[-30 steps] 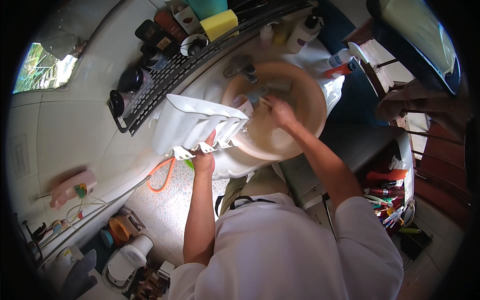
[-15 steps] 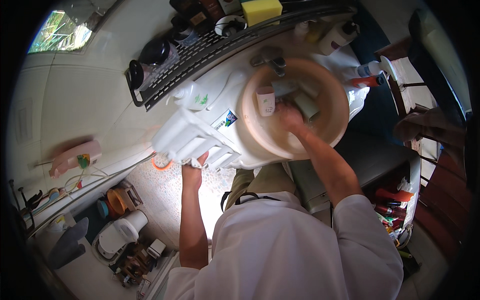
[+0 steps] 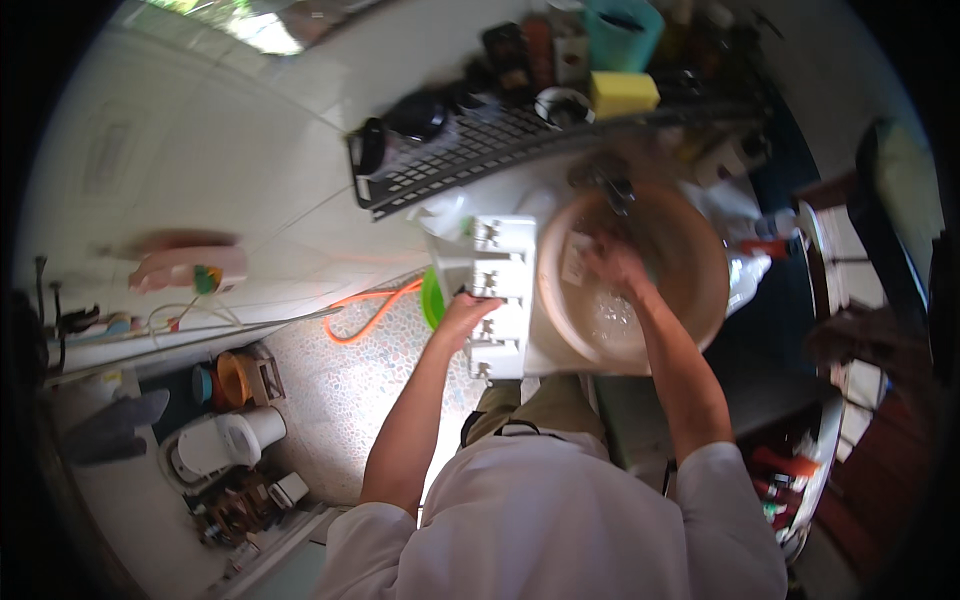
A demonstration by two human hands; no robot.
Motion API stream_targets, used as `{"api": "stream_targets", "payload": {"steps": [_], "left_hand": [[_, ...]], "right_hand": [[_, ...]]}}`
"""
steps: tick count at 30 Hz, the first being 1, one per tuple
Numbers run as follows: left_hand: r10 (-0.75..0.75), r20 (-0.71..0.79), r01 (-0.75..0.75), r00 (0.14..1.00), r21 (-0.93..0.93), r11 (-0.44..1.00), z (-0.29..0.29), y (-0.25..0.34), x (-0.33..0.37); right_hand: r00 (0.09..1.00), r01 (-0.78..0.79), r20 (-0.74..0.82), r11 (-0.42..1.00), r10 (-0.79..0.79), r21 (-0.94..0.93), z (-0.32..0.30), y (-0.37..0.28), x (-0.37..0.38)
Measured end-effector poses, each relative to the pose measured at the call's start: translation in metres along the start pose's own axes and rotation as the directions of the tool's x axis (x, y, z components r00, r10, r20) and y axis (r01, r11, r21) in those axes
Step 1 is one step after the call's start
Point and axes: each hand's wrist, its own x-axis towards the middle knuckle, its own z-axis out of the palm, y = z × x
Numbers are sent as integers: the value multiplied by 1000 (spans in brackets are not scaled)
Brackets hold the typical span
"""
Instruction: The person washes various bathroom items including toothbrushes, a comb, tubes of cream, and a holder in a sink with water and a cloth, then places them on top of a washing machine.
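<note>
The left hand (image 3: 468, 318) grips a white plastic rack (image 3: 514, 320), held just left of the peach basin (image 3: 708, 300). Inside the basin, the right hand (image 3: 618, 268) is blurred beside a pale pink cup (image 3: 575, 257); I cannot tell whether it grips anything. The cup's print looks too smeared to read.
</note>
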Motion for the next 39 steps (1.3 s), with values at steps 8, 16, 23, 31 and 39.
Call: {"api": "stream_targets", "payload": {"steps": [8, 16, 23, 31, 39], "left_hand": [[85, -194, -22, 977, 306, 952, -2, -8, 30], [871, -229, -408, 434, 812, 417, 52, 29, -27], [742, 103, -663, 663, 540, 518, 155, 22, 12], [-131, 370, 166, 920, -64, 984, 179, 43, 50], [-75, 346, 226, 935, -420, 879, 203, 12, 58]], "right_hand": [[986, 111, 148, 975, -82, -195, 37, 36, 0], [960, -240, -209, 929, 184, -283, 39, 35, -40], [998, -17, -63, 995, 24, 100, 52, 94, -5], [989, 6, -113, 738, 96, 675, -27, 21, -59], [840, 95, -518, 896, 162, 434, -17, 0, -77]]}}
